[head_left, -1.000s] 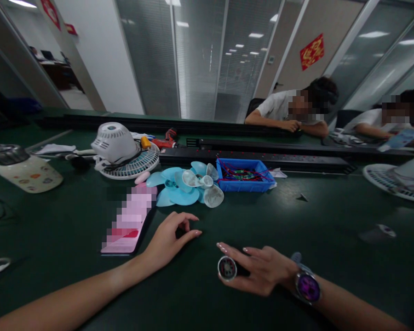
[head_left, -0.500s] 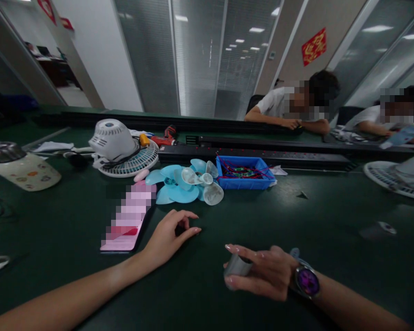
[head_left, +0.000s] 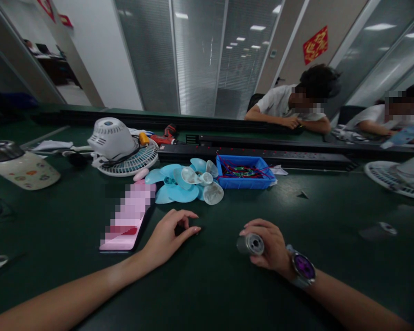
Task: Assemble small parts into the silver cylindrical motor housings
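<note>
My right hand (head_left: 267,241) grips a small grey metal cylinder (head_left: 243,245) from its right side. The cylinder's round end, with a dark hole in the middle, faces toward me and to the right. My left hand (head_left: 174,234) rests on the dark green table (head_left: 207,289) with thumb and forefinger apart and nothing between them; its other fingers are curled and partly hidden. Left of that hand lies a pink-screened phone (head_left: 131,216). Just beyond it sit light blue fan blades (head_left: 181,193), and a similar metal cylinder (head_left: 377,231) lies far to the right.
Behind the blades stands a blue bin (head_left: 243,184) of wires and small circuit boards. A white fan part (head_left: 112,138), a red power drill (head_left: 165,136) and long black strips (head_left: 255,154) lie farther back. A cream bottle (head_left: 25,172) is at left. Two people sit across the table.
My right hand has turned and shifted slightly right and up with the metal cylinder, so the cylinder's end now shows. My left hand has stayed in place.
</note>
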Motion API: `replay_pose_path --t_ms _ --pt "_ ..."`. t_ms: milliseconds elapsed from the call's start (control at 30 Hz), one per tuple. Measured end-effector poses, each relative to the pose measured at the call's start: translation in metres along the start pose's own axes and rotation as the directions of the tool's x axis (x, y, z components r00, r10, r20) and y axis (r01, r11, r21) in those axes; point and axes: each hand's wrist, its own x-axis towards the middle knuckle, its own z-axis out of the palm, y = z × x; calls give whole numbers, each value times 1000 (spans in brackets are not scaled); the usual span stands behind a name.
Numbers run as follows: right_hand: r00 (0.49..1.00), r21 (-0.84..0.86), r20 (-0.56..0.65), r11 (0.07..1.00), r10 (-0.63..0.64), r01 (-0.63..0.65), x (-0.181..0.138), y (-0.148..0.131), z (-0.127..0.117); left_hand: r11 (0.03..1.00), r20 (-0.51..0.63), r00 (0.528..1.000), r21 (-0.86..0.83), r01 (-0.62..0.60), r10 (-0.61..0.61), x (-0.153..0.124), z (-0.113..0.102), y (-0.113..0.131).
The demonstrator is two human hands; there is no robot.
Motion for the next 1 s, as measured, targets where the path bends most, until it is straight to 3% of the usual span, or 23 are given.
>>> replay_pose_path --t_ms 200,333,467,567,667,700,767,867,933,1000 --pt "980 123 54 973 192 -197 9 -2 2 1000 -4 1000 7 12 -12 0 -1 3" --pt "917 146 220 919 331 -367 14 -1 1 1000 -5 1000 6 4 -4 0 -2 5" --pt "883 95 312 913 351 -397 17 -2 4 1000 0 1000 9 6 -6 1 -2 7" --pt "903 62 261 928 341 -368 18 -3 5 1000 1 1000 7 13 -13 1 -3 7" --pt "908 1 68 910 414 -415 14 9 -7 1000 -1 1000 2 25 -25 0 -4 7" --pt "886 -19 -28 886 464 -464 11 17 -16 999 1 999 0 32 -32 -1 -4 6" --pt "783 -66 -233 794 577 -605 -1 39 -43 999 4 999 -5 41 -41 -1 -4 6" --pt "527 -142 -530 543 665 -828 -30 80 -95 999 -4 999 -16 34 -35 0 -3 6" --pt "400 -168 -637 387 659 -906 -51 102 -126 999 -15 1000 -21 27 -28 0 -3 6" --pt "339 -182 -672 297 659 -937 -70 117 -147 999 -25 999 -26 23 -24 1 -2 5"
